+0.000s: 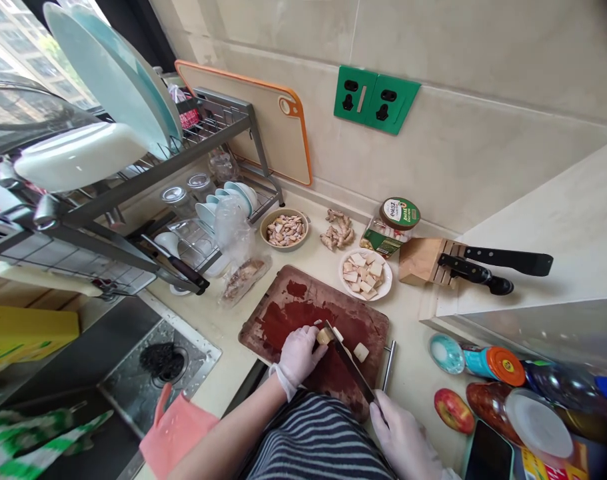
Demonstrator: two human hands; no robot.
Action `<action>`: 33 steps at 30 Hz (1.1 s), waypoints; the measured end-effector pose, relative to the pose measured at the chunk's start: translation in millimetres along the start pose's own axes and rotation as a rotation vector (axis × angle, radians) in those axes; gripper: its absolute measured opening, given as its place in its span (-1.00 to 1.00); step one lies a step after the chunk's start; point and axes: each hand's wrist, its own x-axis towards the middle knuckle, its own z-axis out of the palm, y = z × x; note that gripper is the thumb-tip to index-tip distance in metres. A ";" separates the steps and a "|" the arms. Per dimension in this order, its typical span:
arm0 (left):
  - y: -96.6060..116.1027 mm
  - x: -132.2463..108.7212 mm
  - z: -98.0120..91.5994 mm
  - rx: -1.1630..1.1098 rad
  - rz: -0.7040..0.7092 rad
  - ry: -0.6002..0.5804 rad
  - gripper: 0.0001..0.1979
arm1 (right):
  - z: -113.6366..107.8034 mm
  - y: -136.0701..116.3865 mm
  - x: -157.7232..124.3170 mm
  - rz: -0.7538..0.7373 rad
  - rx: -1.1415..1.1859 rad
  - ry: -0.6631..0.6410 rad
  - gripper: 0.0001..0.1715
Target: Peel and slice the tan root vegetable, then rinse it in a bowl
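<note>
My left hand (pixel 298 353), in a clear glove, holds a pale vegetable chunk (pixel 324 336) with a tan side down on the reddish-brown cutting board (pixel 370 327). In my gloved right hand (pixel 400 430) is the handle of a kitchen knife (pixel 352 365). Its dark blade slants across the board, the tip beside the chunk and close to my left fingertips. A cut pale piece (pixel 361 352) lies right of the blade, and another shows partly behind it. Beyond the board, similar pale pieces (pixel 365 272) fill a white plate (pixel 346 287).
A bowl of peeled garlic cloves (pixel 285 230), ginger (pixel 337 229) and a knife block (pixel 417 260) stand behind the board. At left are a dish rack (pixel 163 157), a plastic bag (pixel 246 277) and the sink (pixel 203 353). An apple (pixel 454 410) and jars (pixel 506 365) sit at right.
</note>
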 end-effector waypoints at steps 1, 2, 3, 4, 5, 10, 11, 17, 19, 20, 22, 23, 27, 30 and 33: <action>-0.2 0.3 0.3 0.002 0.001 0.000 -0.76 | -0.6 -0.9 -0.6 0.003 -0.002 0.011 -0.55; -0.2 0.5 0.4 0.004 0.002 -0.001 -0.76 | -1.5 -1.8 -1.0 0.009 -0.003 0.016 -0.56; 0.1 0.7 0.4 0.005 0.005 -0.004 -0.77 | -2.3 -2.4 -1.3 0.015 -0.003 0.016 -0.57; 0.6 0.8 0.2 0.007 0.010 -0.008 -0.77 | -3.1 -2.6 -1.4 0.021 -0.001 0.013 -0.57; 1.3 0.9 0.0 0.007 0.015 -0.014 -0.78 | -3.8 -2.3 -1.2 0.024 0.003 0.007 -0.57; 4.2 1.9 -1.3 -0.002 0.031 -0.031 -0.81 | -6.2 5.1 1.7 0.034 0.039 -0.058 -0.58; 4.4 2.1 -1.2 -0.003 0.034 -0.030 -0.81 | -6.4 6.0 2.6 0.038 0.045 -0.068 -0.59; 4.0 3.5 -0.2 -0.010 0.048 -0.040 -0.81 | 4.7 -3.3 13.9 0.033 0.042 -0.085 -0.61; 3.7 3.6 -0.3 -0.016 0.046 -0.042 -0.80 | 12.5 -6.6 19.0 0.031 0.024 -0.122 -0.60; 3.6 3.6 -0.4 -0.018 0.046 -0.044 -0.80 | 16.0 -7.0 20.9 0.028 0.012 -0.137 -0.58; 3.4 3.6 -0.8 -0.019 0.040 -0.051 -0.80 | 20.5 -5.3 22.2 0.013 0.002 -0.135 -0.54; 3.3 3.5 -1.1 -0.019 0.036 -0.055 -0.80 | 21.3 -3.5 21.7 0.004 0.006 -0.123 -0.53; 3.7 3.6 -3.8 -0.033 0.011 -0.079 -0.81 | 17.2 5.9 13.5 0.009 0.037 -0.082 -0.53; 4.3 3.6 -5.8 -0.048 -0.010 -0.103 -0.80 | 14.1 11.3 7.3 0.006 0.044 -0.045 -0.54; 3.9 3.1 -5.0 -0.058 -0.015 -0.097 -0.81 | 14.9 14.0 5.4 -0.034 0.037 -0.041 -0.50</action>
